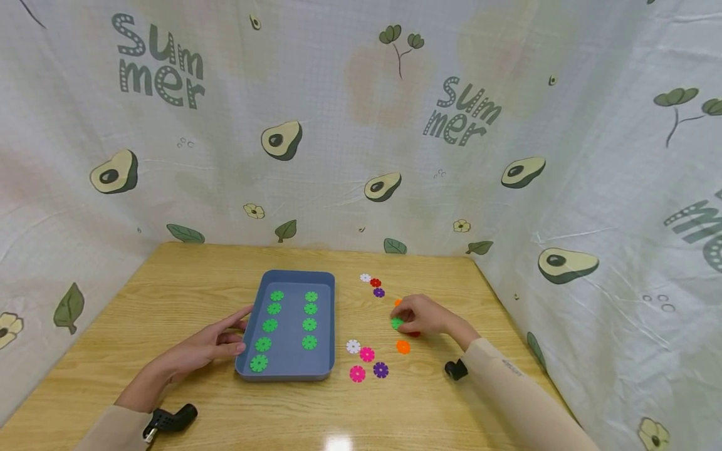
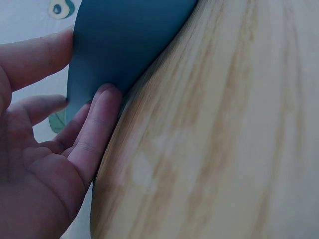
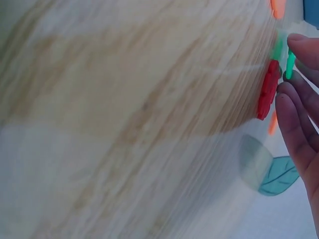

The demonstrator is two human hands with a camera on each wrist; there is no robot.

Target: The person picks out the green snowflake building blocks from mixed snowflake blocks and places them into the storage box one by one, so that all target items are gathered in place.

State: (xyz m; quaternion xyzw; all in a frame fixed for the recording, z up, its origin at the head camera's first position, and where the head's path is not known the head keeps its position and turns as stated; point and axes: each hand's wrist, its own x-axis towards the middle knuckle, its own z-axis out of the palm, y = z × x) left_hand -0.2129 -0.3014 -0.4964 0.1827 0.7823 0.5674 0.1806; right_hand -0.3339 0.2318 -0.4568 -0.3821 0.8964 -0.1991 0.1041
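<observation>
A blue-grey tray (image 1: pixel 293 378) holds several green notched plastic discs (image 1: pixel 270 325) in two columns, the left one longer. My left hand (image 1: pixel 211 346) rests against the tray's left side; up close, its thumb and loosely extended fingers (image 2: pixel 102 114) touch the outer wall (image 2: pixel 119 45). To the right of the tray, my right hand (image 1: pixel 424 314) pinches a green disc (image 3: pixel 290 64) between thumb and fingertips, just above the table. Beneath it lies a red disc (image 3: pixel 268 89), partly hidden by the hand in the head view.
Loose discs lie between tray and right hand: white (image 1: pixel 353 346), pink (image 1: pixel 366 354), purple (image 1: pixel 380 370) and orange (image 1: pixel 403 347). Farther back sit a white, a red (image 1: pixel 375 283) and a purple disc. A printed curtain (image 1: pixel 338 207) borders the wooden table (image 1: pixel 192 275).
</observation>
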